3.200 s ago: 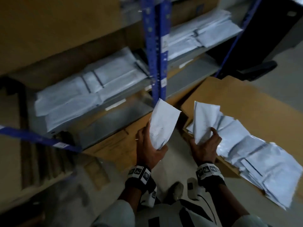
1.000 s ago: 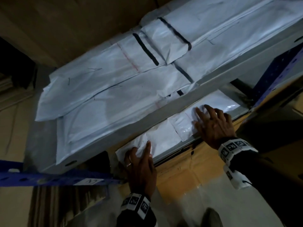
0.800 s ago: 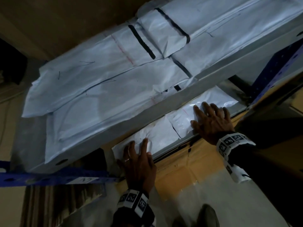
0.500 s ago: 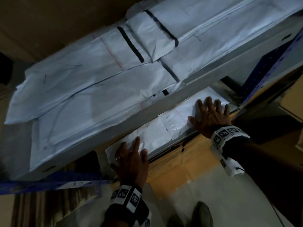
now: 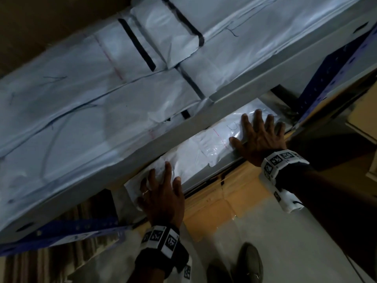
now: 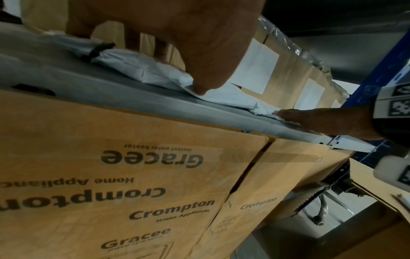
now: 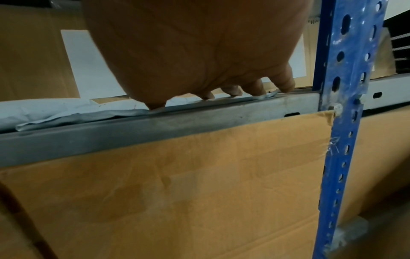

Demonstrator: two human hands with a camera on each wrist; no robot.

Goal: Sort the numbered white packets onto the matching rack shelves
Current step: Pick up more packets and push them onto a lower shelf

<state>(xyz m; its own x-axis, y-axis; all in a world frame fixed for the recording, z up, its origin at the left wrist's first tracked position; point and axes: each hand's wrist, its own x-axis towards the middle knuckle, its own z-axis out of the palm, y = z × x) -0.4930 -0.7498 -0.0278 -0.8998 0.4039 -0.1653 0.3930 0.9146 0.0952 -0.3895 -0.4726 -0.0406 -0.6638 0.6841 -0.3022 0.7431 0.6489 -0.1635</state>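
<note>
Head view: a grey steel rack fills the frame, its upper shelf [image 5: 234, 94] stacked with long white packets [image 5: 98, 94] marked in pen and black tape, blue uprights [image 5: 334, 64] at the right. On the lower shelf [image 5: 206, 174], above Crompton cartons [image 6: 133, 184], lie two smaller white packets, the left one [image 5: 183, 162] overlapped by the right one [image 5: 222, 135] (a faint pen mark shows on it, too dim to read). Seconds ago each hand carried one of these away from the shelves; both now rest flat on the shelf and have been pushed slightly further in over the last second. The left hand [image 5: 163, 199] presses its packet with fingers spread and straight; the right hand [image 5: 263, 137] does the same near the upright, its fingertips [image 7: 286, 85] touching the plastic. Neither has a grip on anything, both palms wide and flat. This pair looks delivered, and the hands appear free to fetch more.
</note>
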